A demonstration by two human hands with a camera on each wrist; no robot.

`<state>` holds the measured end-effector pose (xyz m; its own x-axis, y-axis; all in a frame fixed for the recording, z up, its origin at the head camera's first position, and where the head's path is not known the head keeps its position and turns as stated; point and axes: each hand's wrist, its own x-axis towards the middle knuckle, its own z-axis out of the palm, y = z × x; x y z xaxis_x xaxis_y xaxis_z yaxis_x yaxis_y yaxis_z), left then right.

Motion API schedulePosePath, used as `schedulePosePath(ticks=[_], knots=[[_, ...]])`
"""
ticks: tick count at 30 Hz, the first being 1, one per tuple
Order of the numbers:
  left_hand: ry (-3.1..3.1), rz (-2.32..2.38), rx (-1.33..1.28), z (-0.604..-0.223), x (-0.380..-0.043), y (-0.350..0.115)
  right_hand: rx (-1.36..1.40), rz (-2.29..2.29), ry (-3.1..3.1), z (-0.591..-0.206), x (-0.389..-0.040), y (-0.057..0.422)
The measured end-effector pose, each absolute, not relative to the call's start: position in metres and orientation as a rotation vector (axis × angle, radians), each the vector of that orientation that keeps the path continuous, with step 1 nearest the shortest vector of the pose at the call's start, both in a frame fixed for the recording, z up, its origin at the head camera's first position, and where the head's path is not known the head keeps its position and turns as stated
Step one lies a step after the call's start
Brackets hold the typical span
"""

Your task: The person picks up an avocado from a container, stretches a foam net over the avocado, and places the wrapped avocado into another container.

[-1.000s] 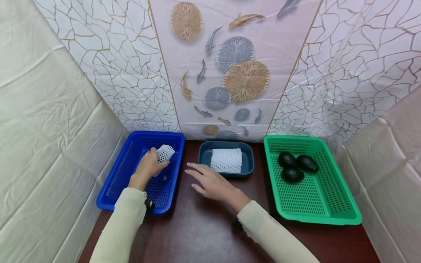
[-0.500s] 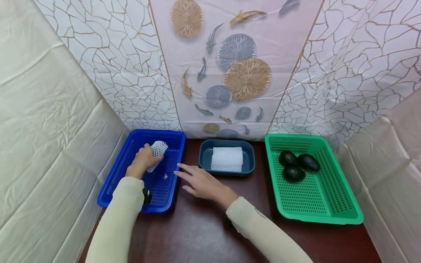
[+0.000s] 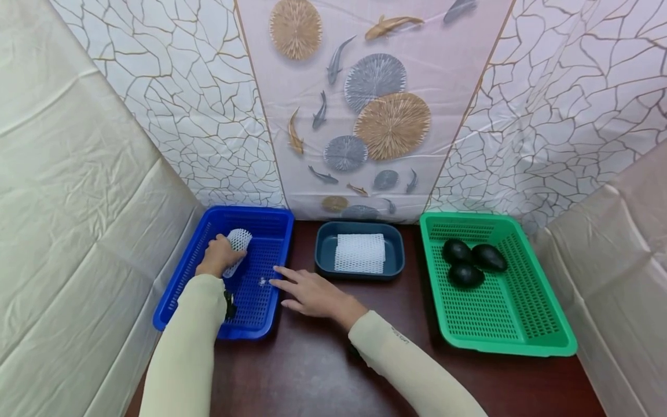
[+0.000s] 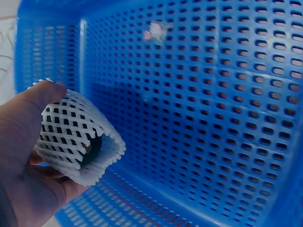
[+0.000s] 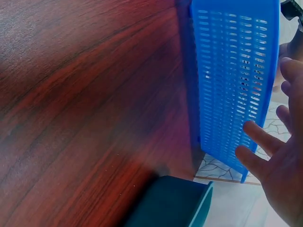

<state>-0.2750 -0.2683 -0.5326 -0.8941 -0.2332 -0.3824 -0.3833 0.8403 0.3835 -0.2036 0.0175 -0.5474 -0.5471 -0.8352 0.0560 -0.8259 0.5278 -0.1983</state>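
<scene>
My left hand (image 3: 216, 256) is inside the blue basket (image 3: 260, 258), gripping an avocado (image 4: 93, 152) wrapped in a white foam net sleeve (image 4: 71, 130). Through the sleeve's open end in the left wrist view, the dark green fruit and its brown stem spot show; the net covers the remainder. Thumb and fingers curl round the net, at the basket's left side. My right hand (image 3: 307, 294) hovers at the basket's right rim with fingers spread and nothing held. A small whitish scrap (image 4: 157, 32) lies on the basket floor near its fingertips in the head view.
Between the baskets stands a dark teal tray (image 3: 395, 263) holding flat white foam nets (image 3: 359, 253). To the right, a green basket (image 3: 479, 324) contains three dark avocados (image 3: 465, 275). Patterned cloth walls (image 3: 224, 116) enclose the back and sides of the brown table (image 3: 312, 370).
My left hand has carried the netted avocado leftward and lower within the blue basket. My right hand has shifted left, from beside the tray to the blue basket's rim.
</scene>
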Motion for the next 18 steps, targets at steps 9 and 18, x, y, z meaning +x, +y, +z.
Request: schedulePosePath(ticks=[9, 18], knots=[[2.729, 0.676, -0.489, -0.553, -0.281, -0.27, -1.476, -0.299, 2.644, -0.554, -0.203, 0.016], [2.758, 0.709, -0.507, -0.563, -0.285, -0.276, -1.456, -0.364, 2.585, -0.556, -0.207, 0.016]])
